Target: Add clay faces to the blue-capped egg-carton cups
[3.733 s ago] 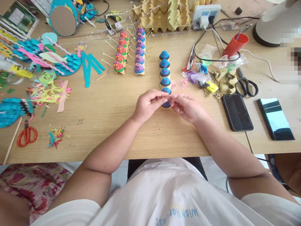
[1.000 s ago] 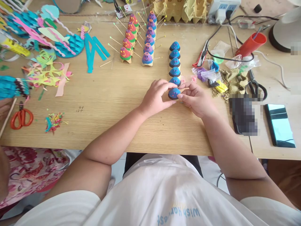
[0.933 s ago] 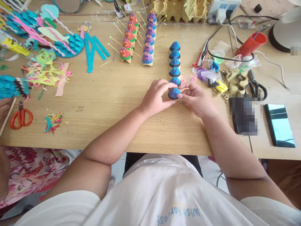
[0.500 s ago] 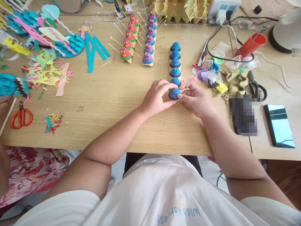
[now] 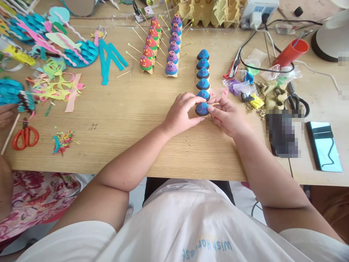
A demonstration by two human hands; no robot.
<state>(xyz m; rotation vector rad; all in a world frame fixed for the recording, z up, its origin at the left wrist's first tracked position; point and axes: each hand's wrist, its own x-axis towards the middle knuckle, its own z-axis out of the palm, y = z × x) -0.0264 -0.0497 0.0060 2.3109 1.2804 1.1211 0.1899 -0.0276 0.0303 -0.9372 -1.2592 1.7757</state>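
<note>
A row of several blue domes with black rims and small faces [image 5: 203,63] runs away from me on a pale carton strip. Its nearest dome [image 5: 202,108] lies between my hands. My left hand [image 5: 183,113] grips this dome from the left, index finger at its far edge and thumb at its near edge. My right hand [image 5: 224,113] touches the dome's right side, thumb and fingertips pressed together; anything between them is too small to make out. Two pinkish dots show on the dome's face.
Red-green figures [image 5: 147,62] and purple-blue figures [image 5: 171,68] with pins stand beyond my left hand. At right are clay bags [image 5: 256,100], a cutter [image 5: 232,68], black scissors [image 5: 298,100] and a phone [image 5: 325,145]. Another person's hand [image 5: 7,115] is at far left, near red scissors [image 5: 25,138].
My right thumb has drawn back slightly to the right from the nearest dome's face, uncovering a dot there. My left hand stays in place. The other person's hand at far left has shifted slightly.
</note>
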